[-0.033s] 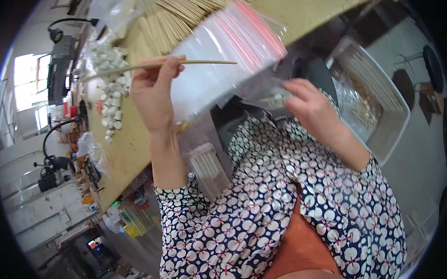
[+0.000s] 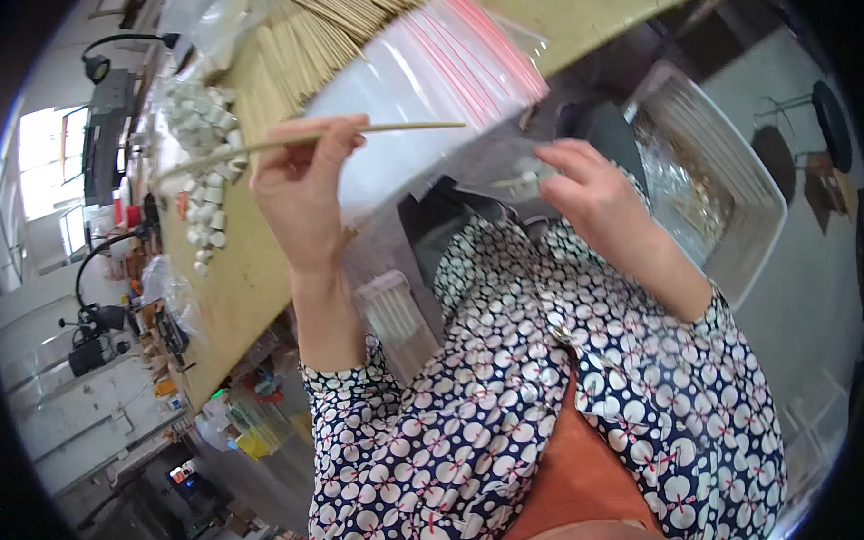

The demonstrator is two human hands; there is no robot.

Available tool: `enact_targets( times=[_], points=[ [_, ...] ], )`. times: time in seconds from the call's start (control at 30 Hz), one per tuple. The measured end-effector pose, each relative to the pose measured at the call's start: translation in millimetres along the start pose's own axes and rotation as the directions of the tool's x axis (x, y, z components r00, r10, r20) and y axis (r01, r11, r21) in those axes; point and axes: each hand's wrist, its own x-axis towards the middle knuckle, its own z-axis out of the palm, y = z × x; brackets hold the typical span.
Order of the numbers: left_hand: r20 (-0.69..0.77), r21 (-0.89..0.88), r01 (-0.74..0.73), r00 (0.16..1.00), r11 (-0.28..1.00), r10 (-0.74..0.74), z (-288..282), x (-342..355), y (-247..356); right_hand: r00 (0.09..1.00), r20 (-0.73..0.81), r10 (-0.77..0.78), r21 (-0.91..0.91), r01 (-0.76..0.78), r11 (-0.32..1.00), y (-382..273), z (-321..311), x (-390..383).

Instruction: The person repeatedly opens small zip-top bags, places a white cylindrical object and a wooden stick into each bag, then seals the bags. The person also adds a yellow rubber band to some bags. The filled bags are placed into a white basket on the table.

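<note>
A bright window (image 2: 50, 150) glows at ten o'clock, a dark gooseneck lamp (image 2: 98, 67) near it and a second lamp (image 2: 104, 318) at nine. A pale wall (image 2: 75, 411) shows at eight. The yellowish desk (image 2: 243, 296) spans nine to one o'clock; grey floor (image 2: 805, 324) lies at three, a dark stool (image 2: 831, 127) at two.

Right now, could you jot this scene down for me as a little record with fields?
Left hand: pinching a thin wooden stick
Right hand: fingers at a clear bag, grip unclear
Table: red-striped plastic bags, pile of sticks, small white pieces
Beside the person, right: pale basket holding clear plastic packets
</note>
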Motion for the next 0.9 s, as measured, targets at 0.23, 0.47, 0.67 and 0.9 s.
enact_targets(
  times=[0.23,0.47,0.67,0.9],
  points=[
    [0.082,-0.188,0.113,0.992,0.976,-0.099,61,-81,-21,0.995,-0.005,-0.104,0.021,0.104,0.994,-14,4,16],
    [0.01,-0.201,0.314,0.948,0.928,-0.319,36,-83,-24,0.983,0.125,-0.135,-0.053,0.142,0.988,2,7,4],
    [-0.074,-0.175,0.3,0.946,0.938,-0.316,1,-94,-19,0.975,0.182,-0.126,-0.091,0.144,0.985,10,8,-5],
    [-0.005,-0.127,0.312,0.949,0.942,-0.315,31,-121,-55,0.973,0.147,-0.175,-0.07,0.187,0.98,-14,15,1]
  ],
)
